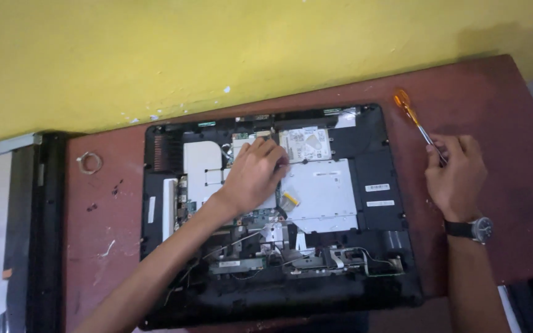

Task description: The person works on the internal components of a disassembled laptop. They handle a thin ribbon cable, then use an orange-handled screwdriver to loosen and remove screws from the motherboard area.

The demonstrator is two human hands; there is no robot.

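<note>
My left grip (255, 172) lies open, steadying the opened laptop (377, 154) by its drive (306, 145); right grip (454, 172) pinches screwdriver (411, 117) over surface (482, 92).

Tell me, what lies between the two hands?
In the head view, between the left hand and the right hand lie the silver metal plate and the opened computer's black casing.

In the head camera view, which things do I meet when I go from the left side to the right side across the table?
Small wire ring → opened black computer casing → left hand resting on the parts inside → silver metal plate → orange-handled screwdriver → right hand, holding the screwdriver, with a wristwatch.
</note>
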